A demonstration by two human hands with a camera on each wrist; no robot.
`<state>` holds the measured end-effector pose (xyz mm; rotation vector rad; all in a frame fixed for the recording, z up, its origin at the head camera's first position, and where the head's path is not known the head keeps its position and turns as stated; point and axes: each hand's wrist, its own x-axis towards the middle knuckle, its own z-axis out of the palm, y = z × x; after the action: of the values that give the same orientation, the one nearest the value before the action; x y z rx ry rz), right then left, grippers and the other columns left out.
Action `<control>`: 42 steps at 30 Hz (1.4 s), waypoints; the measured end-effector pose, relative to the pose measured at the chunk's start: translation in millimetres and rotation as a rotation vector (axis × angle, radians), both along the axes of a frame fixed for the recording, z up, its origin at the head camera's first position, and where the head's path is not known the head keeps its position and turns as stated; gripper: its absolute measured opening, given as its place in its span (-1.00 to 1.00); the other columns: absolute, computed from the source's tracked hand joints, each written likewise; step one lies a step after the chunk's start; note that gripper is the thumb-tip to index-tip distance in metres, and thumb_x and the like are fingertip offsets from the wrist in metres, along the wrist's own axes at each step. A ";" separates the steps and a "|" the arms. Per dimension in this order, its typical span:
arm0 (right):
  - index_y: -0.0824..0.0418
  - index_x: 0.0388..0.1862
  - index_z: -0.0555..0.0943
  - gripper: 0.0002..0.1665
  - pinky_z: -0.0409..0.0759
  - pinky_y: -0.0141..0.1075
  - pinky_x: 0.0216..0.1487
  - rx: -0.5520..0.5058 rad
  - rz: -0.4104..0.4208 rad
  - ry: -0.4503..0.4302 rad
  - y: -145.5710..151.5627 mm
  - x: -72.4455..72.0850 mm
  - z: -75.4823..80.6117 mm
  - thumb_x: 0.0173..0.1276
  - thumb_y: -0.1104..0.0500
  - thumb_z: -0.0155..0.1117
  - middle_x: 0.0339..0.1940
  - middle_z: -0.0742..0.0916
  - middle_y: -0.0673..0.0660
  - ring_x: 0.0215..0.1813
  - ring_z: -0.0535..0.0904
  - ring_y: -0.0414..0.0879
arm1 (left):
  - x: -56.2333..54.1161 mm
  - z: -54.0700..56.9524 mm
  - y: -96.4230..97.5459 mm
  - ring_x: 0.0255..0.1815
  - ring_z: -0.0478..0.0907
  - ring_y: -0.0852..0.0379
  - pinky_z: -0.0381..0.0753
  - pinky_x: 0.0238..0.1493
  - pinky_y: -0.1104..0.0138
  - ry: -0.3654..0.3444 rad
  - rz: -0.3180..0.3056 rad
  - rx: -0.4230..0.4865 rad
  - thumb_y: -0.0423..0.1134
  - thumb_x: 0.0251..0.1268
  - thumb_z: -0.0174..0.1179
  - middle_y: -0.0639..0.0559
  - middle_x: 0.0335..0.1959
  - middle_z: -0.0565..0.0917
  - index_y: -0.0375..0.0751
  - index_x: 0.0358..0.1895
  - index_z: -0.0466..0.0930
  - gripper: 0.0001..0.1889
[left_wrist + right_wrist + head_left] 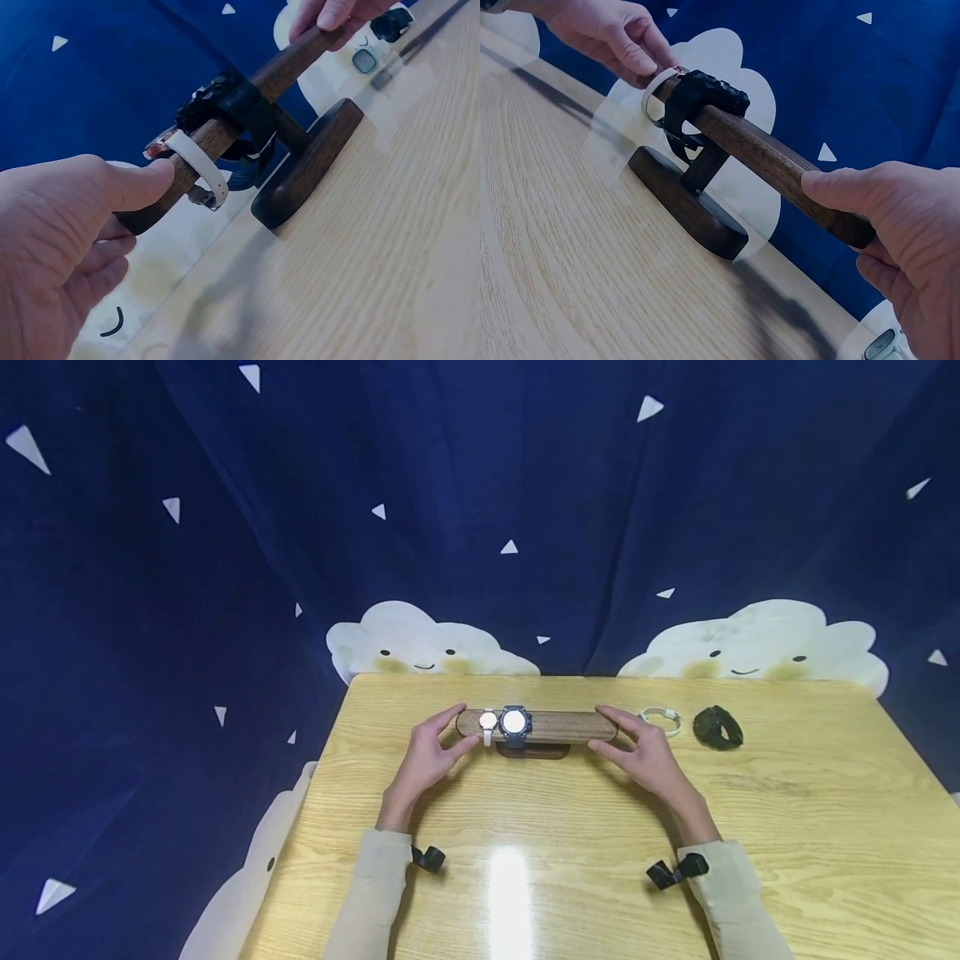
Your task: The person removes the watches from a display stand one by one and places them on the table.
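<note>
A dark wooden watch stand (573,727) has a long crossbar on a short post, above a rounded base (315,166). My left hand (429,758) holds the bar's left end, its thumb on the near side. At the other end my right hand (647,755) grips the bar between thumb and fingers. A small watch with a white strap (196,159) and rose-gold case hangs round the bar near my left thumb. Right beside it, a bulky black watch (514,722) is fastened round the bar. Both dials face up in the head view.
On the light wood table (585,860), right of the stand, lie a pale watch (365,61) and a black watch (706,728). A dark blue curtain (480,460) with white triangles and clouds hangs behind the table's far edge. Small black cameras sit at both wrists.
</note>
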<state>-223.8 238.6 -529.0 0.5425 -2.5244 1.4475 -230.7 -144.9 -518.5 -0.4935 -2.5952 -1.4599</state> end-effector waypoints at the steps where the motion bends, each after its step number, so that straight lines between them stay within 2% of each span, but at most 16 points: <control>1: 0.17 0.43 0.58 -0.29 0.47 0.23 0.43 -0.002 -0.001 -0.002 -0.2 0.2 0.4 0.31 0.21 0.58 0.41 0.63 0.29 0.46 0.49 0.27 | -0.2 0.4 0.4 0.49 0.44 -0.15 0.37 0.55 0.02 0.024 0.006 -0.011 -0.15 0.31 0.48 -0.16 0.44 0.55 -0.21 0.47 0.49 -0.32; 8: 0.30 0.42 0.56 -0.27 0.46 0.26 0.41 -0.012 0.003 -0.003 -1.1 1.1 2.9 0.28 0.29 0.58 0.41 0.61 0.35 0.47 0.47 0.32 | 0.0 2.4 4.3 0.37 0.57 -0.16 0.48 0.48 0.06 0.174 0.066 -0.037 -0.19 0.20 0.56 -0.22 0.31 0.65 -0.32 0.34 0.59 -0.36; 12: 0.30 0.42 0.56 -0.27 0.46 0.23 0.42 0.001 -0.007 0.000 -1.7 1.1 2.6 0.28 0.29 0.57 0.41 0.61 0.34 0.47 0.47 0.31 | 0.2 1.9 8.0 0.28 0.63 -0.12 0.56 0.42 0.11 0.242 0.089 -0.030 -0.18 0.20 0.56 -0.21 0.22 0.70 -0.33 0.28 0.64 -0.40; 17: 0.36 0.41 0.55 -0.30 0.45 0.24 0.41 0.009 -0.010 0.017 -3.0 0.1 -0.1 0.30 0.33 0.54 0.40 0.61 0.37 0.46 0.47 0.34 | 1.9 -0.9 12.6 0.18 0.63 -0.08 0.59 0.37 0.11 0.295 0.124 -0.005 -0.17 0.24 0.54 -0.16 0.11 0.69 -0.34 0.26 0.65 -0.44; 20: 0.39 0.40 0.55 -0.31 0.43 0.25 0.41 0.002 0.002 0.021 -3.9 -0.3 -0.6 0.30 0.35 0.53 0.39 0.61 0.40 0.46 0.46 0.37 | 3.8 -2.7 15.1 0.08 0.62 -0.05 0.64 0.24 0.11 0.318 0.149 0.015 -0.21 0.23 0.54 -0.15 0.01 0.67 -0.35 0.23 0.67 -0.47; 24: 0.34 0.41 0.55 -0.29 0.45 0.23 0.42 0.003 0.000 0.024 -2.1 -0.7 -2.3 0.29 0.33 0.55 0.39 0.62 0.37 0.45 0.48 0.34 | 3.8 -4.9 20.1 -0.08 0.55 0.01 0.63 -0.07 0.18 0.329 0.159 0.030 -0.24 0.22 0.54 -0.12 -0.16 0.62 -0.39 0.18 0.69 -0.51; 28: 0.27 0.42 0.56 -0.28 0.48 0.18 0.42 0.011 -0.007 0.024 0.3 -0.7 -2.1 0.30 0.26 0.57 0.40 0.63 0.30 0.45 0.50 0.28 | 2.7 -4.7 26.4 -0.17 0.47 0.05 0.52 -0.24 0.26 0.310 0.150 0.010 -0.21 0.25 0.52 -0.09 -0.26 0.54 -0.41 0.17 0.69 -0.51; 36: 0.21 0.44 0.57 -0.29 0.47 0.18 0.44 0.010 0.000 0.012 0.1 0.5 1.4 0.34 0.15 0.56 0.41 0.63 0.26 0.47 0.49 0.27 | 4.4 -3.3 32.9 -0.30 0.47 -0.12 0.41 -0.27 0.31 0.309 0.174 -0.090 -0.11 0.26 0.52 -0.10 -0.36 0.49 -0.36 0.21 0.69 -0.47; 38: 0.21 0.44 0.56 -0.29 0.47 0.18 0.44 0.012 -0.001 0.013 0.5 0.9 1.2 0.34 0.15 0.55 0.41 0.63 0.26 0.47 0.48 0.28 | 4.9 -3.1 34.5 -0.31 0.45 -0.12 0.40 -0.27 0.31 0.308 0.178 -0.106 -0.08 0.25 0.52 -0.09 -0.36 0.48 -0.36 0.25 0.66 -0.41; 42: 0.18 0.45 0.56 -0.29 0.47 0.20 0.43 0.015 -0.002 0.009 0.3 1.2 1.0 0.34 0.15 0.55 0.42 0.62 0.26 0.48 0.48 0.28 | 5.9 -2.8 37.5 -0.32 0.36 0.03 0.39 -0.26 0.31 0.282 0.182 -0.136 -0.02 0.27 0.50 -0.07 -0.37 0.47 -0.36 0.34 0.59 -0.33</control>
<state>-222.6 238.8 -528.0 0.5472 -2.5298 1.4229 -224.8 -107.4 -521.4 -0.4291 -2.4499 -1.0777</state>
